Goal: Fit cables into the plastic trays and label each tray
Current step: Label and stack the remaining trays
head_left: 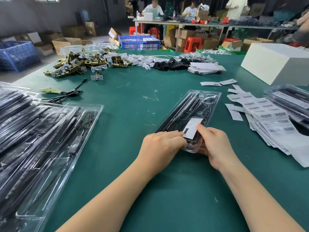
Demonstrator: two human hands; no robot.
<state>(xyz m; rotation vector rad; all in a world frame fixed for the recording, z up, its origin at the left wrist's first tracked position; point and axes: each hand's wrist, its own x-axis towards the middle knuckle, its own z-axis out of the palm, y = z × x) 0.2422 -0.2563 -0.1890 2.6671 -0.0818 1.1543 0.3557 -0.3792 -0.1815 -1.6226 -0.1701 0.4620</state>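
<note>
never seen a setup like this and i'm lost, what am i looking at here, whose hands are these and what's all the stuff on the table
There is no machine here: one camera worn on a person's head looks down at their own bare hands over a green table. The left hand presses on the near end of a long clear plastic tray holding black cables. The right hand grips that tray end, its fingers touching a small white label on the tray. Filled trays are stacked at left, white barcode label sheets lie at right, and brass metal fittings are piled farther back.
</note>
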